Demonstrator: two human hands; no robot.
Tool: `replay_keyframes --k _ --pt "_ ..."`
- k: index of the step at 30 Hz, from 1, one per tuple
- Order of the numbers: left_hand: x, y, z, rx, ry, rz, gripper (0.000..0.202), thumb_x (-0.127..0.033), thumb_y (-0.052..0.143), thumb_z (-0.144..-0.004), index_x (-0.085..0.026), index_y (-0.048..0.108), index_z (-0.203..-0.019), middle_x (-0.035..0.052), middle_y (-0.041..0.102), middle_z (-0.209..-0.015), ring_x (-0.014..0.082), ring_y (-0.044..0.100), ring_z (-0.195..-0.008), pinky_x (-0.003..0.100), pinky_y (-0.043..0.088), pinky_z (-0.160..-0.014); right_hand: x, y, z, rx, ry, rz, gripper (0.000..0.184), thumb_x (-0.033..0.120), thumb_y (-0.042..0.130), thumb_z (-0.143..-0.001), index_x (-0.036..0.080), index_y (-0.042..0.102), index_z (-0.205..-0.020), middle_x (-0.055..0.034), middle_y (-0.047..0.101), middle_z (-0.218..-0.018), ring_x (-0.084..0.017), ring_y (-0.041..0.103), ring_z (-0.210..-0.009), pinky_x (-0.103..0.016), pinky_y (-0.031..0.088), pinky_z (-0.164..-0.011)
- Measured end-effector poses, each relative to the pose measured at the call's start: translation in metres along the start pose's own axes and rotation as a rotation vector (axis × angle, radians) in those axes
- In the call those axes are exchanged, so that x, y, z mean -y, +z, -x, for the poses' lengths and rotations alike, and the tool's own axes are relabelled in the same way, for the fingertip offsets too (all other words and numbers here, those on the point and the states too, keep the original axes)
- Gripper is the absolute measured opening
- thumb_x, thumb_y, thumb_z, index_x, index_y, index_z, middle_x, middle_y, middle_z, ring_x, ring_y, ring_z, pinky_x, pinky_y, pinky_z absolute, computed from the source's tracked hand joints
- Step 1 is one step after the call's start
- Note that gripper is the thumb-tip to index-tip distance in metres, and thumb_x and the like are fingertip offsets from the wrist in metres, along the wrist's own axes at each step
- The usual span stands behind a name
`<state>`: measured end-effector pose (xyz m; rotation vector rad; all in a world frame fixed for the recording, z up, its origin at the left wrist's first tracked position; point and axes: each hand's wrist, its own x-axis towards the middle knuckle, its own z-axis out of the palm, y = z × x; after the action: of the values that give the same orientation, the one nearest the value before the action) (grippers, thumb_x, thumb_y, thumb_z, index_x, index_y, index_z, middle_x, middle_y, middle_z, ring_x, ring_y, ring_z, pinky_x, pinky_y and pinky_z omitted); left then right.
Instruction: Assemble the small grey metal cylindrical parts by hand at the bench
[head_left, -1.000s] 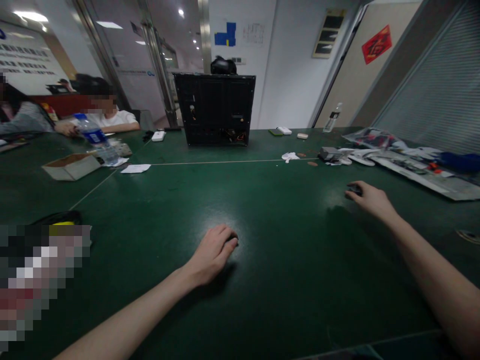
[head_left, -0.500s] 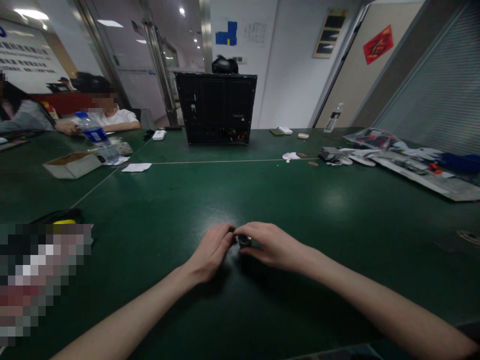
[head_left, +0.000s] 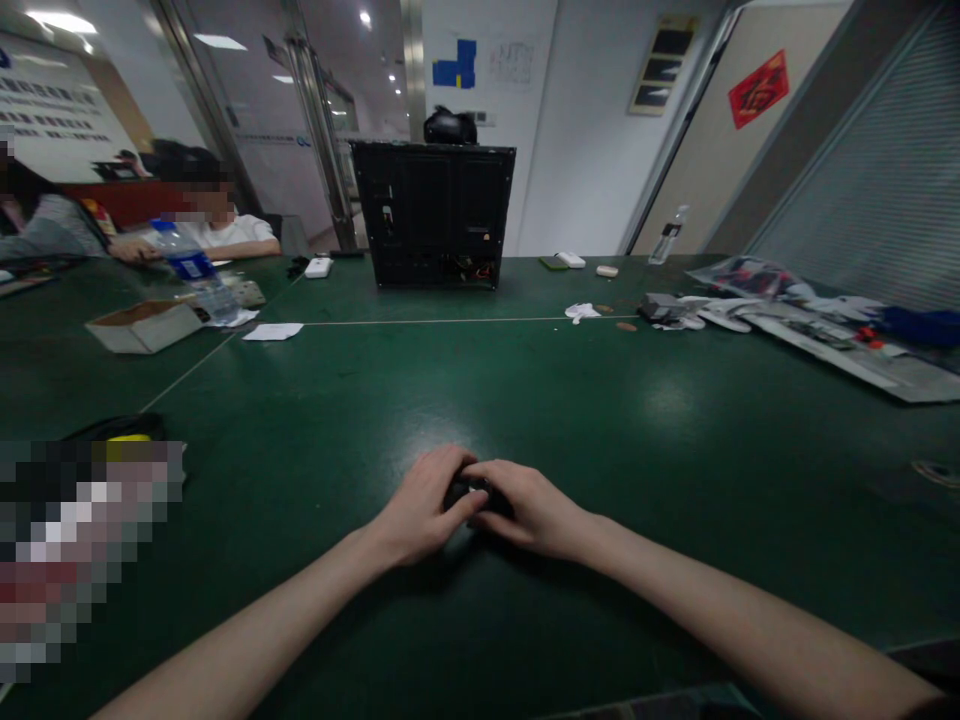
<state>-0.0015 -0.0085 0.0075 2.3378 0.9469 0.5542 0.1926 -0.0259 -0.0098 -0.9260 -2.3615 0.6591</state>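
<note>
My left hand (head_left: 420, 505) and my right hand (head_left: 529, 505) meet at the near middle of the green table (head_left: 600, 420). Between their fingertips sits a small dark object (head_left: 469, 493), mostly hidden by the fingers, so I cannot name it more exactly. Both hands curl their fingers around it, and it rests low, at the table top. Both forearms lie over the table from the near edge.
A black open computer case (head_left: 433, 215) stands at the far middle. A cardboard box (head_left: 142, 325) and a water bottle (head_left: 191, 270) are at the left, where two people sit. Bags and parts (head_left: 810, 320) lie at the right. A blurred patch covers the near left.
My right hand came from the far right of the table to my left hand, bringing a small dark piece. Both hands have since closed tighter around the object.
</note>
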Motion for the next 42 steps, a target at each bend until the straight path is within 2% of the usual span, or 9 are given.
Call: replay_keyframes --k 9,18,23,27,31,37,42 --pt "-0.0052 -0.0019 0.0005 -0.005 -0.001 -0.001 0.032 -0.030 0.059 -0.081 -0.018 0.052 -0.108 0.0092 0.059 -0.107 0.0253 0.054 -0.097 0.041 0.042 -0.089 0.0031 -0.0060 0.0028 0.077 -0.043 0.045 0.065 0.020 0.059 -0.075 0.016 0.034 -0.135 -0.0141 0.051 -0.126 -0.025 0.050 -0.111 -0.041 0.041 -0.095" --pt "-0.0034 0.0013 -0.0007 -0.001 -0.016 -0.012 0.030 -0.029 0.059 -0.081 -0.017 0.052 -0.108 0.0090 0.061 -0.105 0.0248 0.055 -0.094 0.039 0.042 -0.086 0.0002 -0.0022 0.0034 0.018 -0.054 0.018 0.061 0.016 0.056 -0.075 0.015 0.034 -0.132 -0.0142 0.051 -0.125 -0.024 0.049 -0.113 -0.040 0.039 -0.098" --pt "-0.0034 0.0008 -0.0012 0.004 -0.040 -0.002 0.025 -0.029 0.054 -0.085 -0.017 0.053 -0.107 0.0066 0.061 -0.100 0.0222 0.055 -0.088 0.036 0.043 -0.081 -0.0034 -0.0007 0.0053 -0.024 0.013 -0.054 0.055 0.020 0.057 -0.078 0.014 0.032 -0.127 -0.0142 0.052 -0.118 -0.022 0.053 -0.107 -0.039 0.043 -0.092" --pt "-0.0036 -0.0001 -0.0013 0.005 -0.060 0.001 0.023 -0.032 0.048 -0.089 -0.018 0.053 -0.106 0.0073 0.062 -0.100 0.0224 0.055 -0.088 0.036 0.042 -0.081 -0.0032 -0.0019 0.0041 -0.023 0.075 -0.188 0.052 0.028 0.062 -0.079 0.018 0.034 -0.122 -0.0111 0.055 -0.112 -0.021 0.055 -0.101 -0.037 0.043 -0.087" --pt "-0.0018 0.0004 -0.0019 -0.016 -0.053 -0.008 0.023 -0.032 0.041 -0.093 -0.017 0.054 -0.104 0.0071 0.062 -0.098 0.0217 0.055 -0.088 0.035 0.041 -0.081 -0.0045 0.0008 0.0007 -0.050 0.194 -0.411 0.051 0.033 0.063 -0.081 0.020 0.036 -0.123 -0.0056 0.061 -0.098 -0.017 0.058 -0.086 -0.032 0.044 -0.079" --pt "-0.0017 -0.0018 -0.0027 -0.010 -0.057 -0.006 0.030 -0.034 0.029 -0.096 -0.018 0.054 -0.101 0.0056 0.062 -0.094 0.0210 0.055 -0.085 0.034 0.041 -0.078 -0.0060 0.0017 -0.0019 -0.106 0.310 -0.768 0.048 0.038 0.062 -0.082 0.018 0.041 -0.120 -0.0045 0.061 -0.095 -0.016 0.057 -0.087 -0.031 0.043 -0.078" --pt "-0.0028 -0.0023 -0.0034 0.002 -0.064 0.001 0.031 -0.036 0.029 -0.096 -0.018 0.055 -0.098 0.0056 0.062 -0.093 0.0213 0.055 -0.084 0.033 0.040 -0.079 -0.0050 -0.0009 -0.0022 -0.091 0.319 -0.836 0.049 0.038 0.063 -0.081 0.018 0.042 -0.119 -0.0035 0.060 -0.092 -0.015 0.056 -0.084 -0.029 0.042 -0.076"
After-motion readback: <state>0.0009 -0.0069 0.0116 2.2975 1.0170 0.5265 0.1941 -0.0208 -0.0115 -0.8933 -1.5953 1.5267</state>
